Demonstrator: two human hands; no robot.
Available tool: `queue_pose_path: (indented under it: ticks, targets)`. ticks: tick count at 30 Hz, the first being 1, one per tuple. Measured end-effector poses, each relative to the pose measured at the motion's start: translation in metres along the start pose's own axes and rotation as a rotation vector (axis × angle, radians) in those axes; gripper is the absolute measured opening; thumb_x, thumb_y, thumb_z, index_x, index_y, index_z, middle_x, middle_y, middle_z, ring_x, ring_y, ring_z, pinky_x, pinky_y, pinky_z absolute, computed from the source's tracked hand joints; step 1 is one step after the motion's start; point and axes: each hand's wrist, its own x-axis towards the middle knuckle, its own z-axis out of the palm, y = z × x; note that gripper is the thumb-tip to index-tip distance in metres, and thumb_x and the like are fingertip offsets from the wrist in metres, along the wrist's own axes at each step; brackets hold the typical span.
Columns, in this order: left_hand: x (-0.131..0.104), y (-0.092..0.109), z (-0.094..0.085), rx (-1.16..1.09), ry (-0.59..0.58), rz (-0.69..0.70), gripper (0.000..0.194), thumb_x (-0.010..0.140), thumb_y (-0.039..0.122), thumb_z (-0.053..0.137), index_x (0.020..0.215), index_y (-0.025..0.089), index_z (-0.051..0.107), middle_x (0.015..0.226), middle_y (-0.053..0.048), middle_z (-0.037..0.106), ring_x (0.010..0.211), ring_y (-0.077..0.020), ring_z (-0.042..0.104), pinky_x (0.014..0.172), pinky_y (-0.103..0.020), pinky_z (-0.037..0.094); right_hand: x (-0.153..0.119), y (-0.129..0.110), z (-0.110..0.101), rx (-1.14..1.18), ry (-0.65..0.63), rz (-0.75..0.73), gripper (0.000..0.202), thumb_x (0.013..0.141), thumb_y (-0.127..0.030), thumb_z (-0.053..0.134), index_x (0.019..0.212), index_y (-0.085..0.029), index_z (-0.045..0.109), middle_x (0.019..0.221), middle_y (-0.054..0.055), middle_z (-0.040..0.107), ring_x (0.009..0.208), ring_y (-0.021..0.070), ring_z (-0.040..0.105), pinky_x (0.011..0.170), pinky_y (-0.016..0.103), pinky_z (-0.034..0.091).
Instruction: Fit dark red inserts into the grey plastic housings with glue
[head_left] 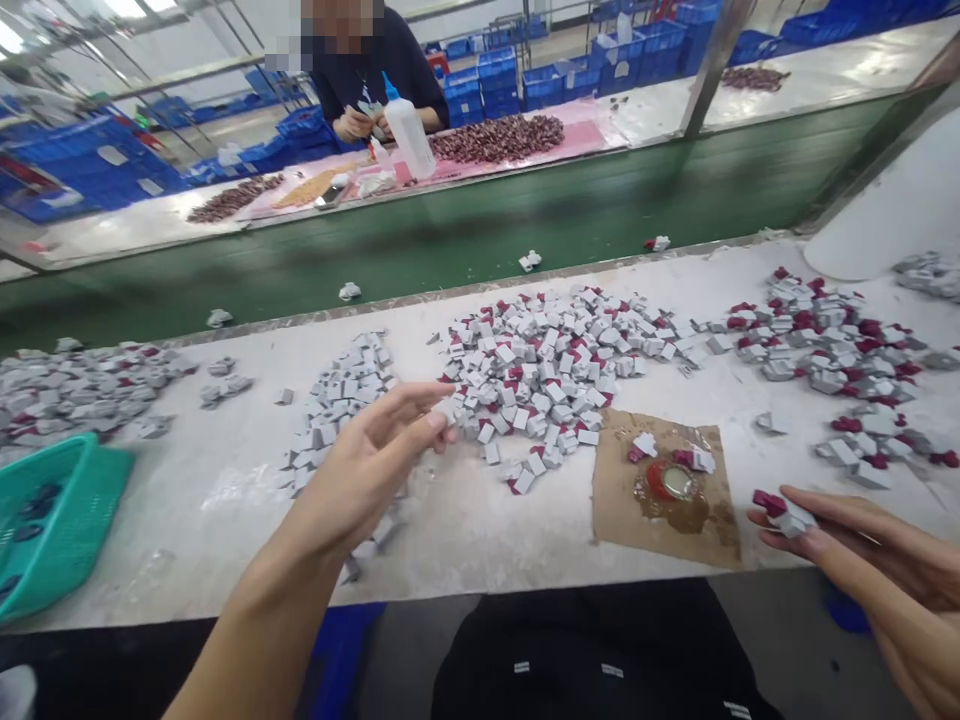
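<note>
My left hand (pixel 390 440) reaches to the left edge of the central pile of grey and dark-red pieces (pixel 540 360), a small grey piece (pixel 448 408) pinched between thumb and fingers. At the right, my right hand (pixel 862 545) holds a grey piece with a dark-red part (pixel 786 515) in its fingertips, above the table's front edge. Between the hands lies a brown sheet (pixel 622 500) with a wet stain. On it sit a small red-rimmed round container (pixel 670 481) and two grey and dark-red pieces.
More grey pieces (pixel 349 385) lie left of centre, with piles at the far left and right. A green basket (pixel 90 520) stands at left. Beyond the green belt (pixel 450 240), a person (pixel 382 60) works near a white bottle (pixel 409 135). A white cylinder (pixel 885 200) stands back right.
</note>
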Motion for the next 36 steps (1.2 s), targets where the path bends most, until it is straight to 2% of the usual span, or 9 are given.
queue_pose_path:
  ticks: [3,7,12,15,19,23,27,32,36]
  targets:
    - [-0.025,-0.017,0.024,0.072,0.035,0.06,0.042,0.103,0.063,0.084,0.123,0.027,0.082,0.111,-0.008,0.084,0.098,-0.0273,0.082,0.088,-0.038,0.067,-0.004,-0.021,0.013,0.028,-0.022,-0.071,0.018,0.08,-0.039,0.104,0.097,-0.04,0.099,0.106,0.005,0.095,0.092,0.0323,0.094,0.086,0.032,0.08]
    - [-0.05,-0.046,0.047,0.502,0.217,0.395,0.017,0.111,0.036,0.074,0.125,0.03,0.08,0.118,-0.004,0.085,0.086,-0.021,0.075,0.09,-0.036,0.064,-0.007,-0.034,0.023,-0.014,-0.127,-0.249,0.011,0.094,-0.037,0.096,0.104,-0.04,0.099,0.105,0.0,0.094,0.093,0.0239,0.093,0.083,0.024,0.077]
    - [-0.07,-0.076,0.054,0.717,0.26,0.588,0.021,0.116,0.023,0.066,0.134,0.027,0.075,0.137,-0.008,0.082,0.123,-0.027,0.082,0.115,-0.038,0.062,-0.011,-0.035,0.03,-0.04,-0.135,-0.342,0.023,0.103,-0.027,0.09,0.116,-0.044,0.096,0.113,-0.004,0.094,0.095,0.0173,0.091,0.083,0.02,0.074]
    - [-0.075,-0.083,0.055,0.709,0.242,0.577,0.019,0.114,0.031,0.072,0.132,0.027,0.077,0.141,-0.009,0.081,0.126,-0.0294,0.082,0.114,-0.039,0.061,-0.012,-0.035,0.036,-0.009,-0.144,-0.346,0.024,0.105,-0.025,0.089,0.118,-0.043,0.096,0.114,-0.004,0.094,0.094,0.018,0.09,0.08,0.022,0.075]
    - [-0.069,-0.077,0.054,0.656,0.297,0.494,0.015,0.114,0.039,0.071,0.113,0.027,0.08,0.12,-0.006,0.087,0.109,-0.0292,0.082,0.105,-0.041,0.062,-0.012,-0.036,0.04,0.027,-0.143,-0.335,0.021,0.104,-0.024,0.09,0.116,-0.04,0.097,0.113,-0.002,0.094,0.094,0.019,0.09,0.081,0.025,0.076]
    - [-0.057,-0.062,0.048,0.536,0.203,0.236,0.025,0.102,0.052,0.075,0.105,0.028,0.083,0.104,-0.004,0.086,0.078,-0.0239,0.072,0.079,-0.037,0.062,-0.013,-0.036,0.043,0.033,-0.14,-0.339,0.023,0.103,-0.023,0.09,0.117,-0.041,0.097,0.113,-0.003,0.094,0.097,0.0183,0.09,0.086,0.025,0.076]
    - [-0.048,-0.054,0.037,0.438,0.135,0.047,0.039,0.084,0.064,0.084,0.103,0.03,0.087,0.088,-0.004,0.083,0.073,-0.0255,0.074,0.07,-0.035,0.062,-0.013,-0.035,0.045,0.008,-0.167,-0.364,0.023,0.105,-0.023,0.088,0.118,-0.04,0.096,0.116,-0.003,0.094,0.101,0.0186,0.09,0.088,0.025,0.075]
    - [-0.043,-0.064,0.025,0.483,0.028,0.085,0.039,0.085,0.067,0.082,0.099,0.032,0.091,0.076,-0.004,0.075,0.061,-0.024,0.067,0.061,-0.035,0.061,-0.011,-0.039,0.045,-0.037,-0.166,-0.393,0.02,0.106,-0.022,0.087,0.118,-0.035,0.096,0.116,0.0,0.094,0.103,0.0206,0.09,0.088,0.029,0.075]
    - [-0.046,-0.056,0.037,0.36,0.007,0.118,0.035,0.086,0.067,0.086,0.099,0.035,0.092,0.094,-0.005,0.087,0.079,-0.0281,0.081,0.07,-0.035,0.067,-0.01,-0.042,0.043,-0.027,-0.183,-0.38,0.018,0.105,-0.023,0.088,0.116,-0.034,0.097,0.115,0.002,0.094,0.104,0.0235,0.09,0.089,0.033,0.075]
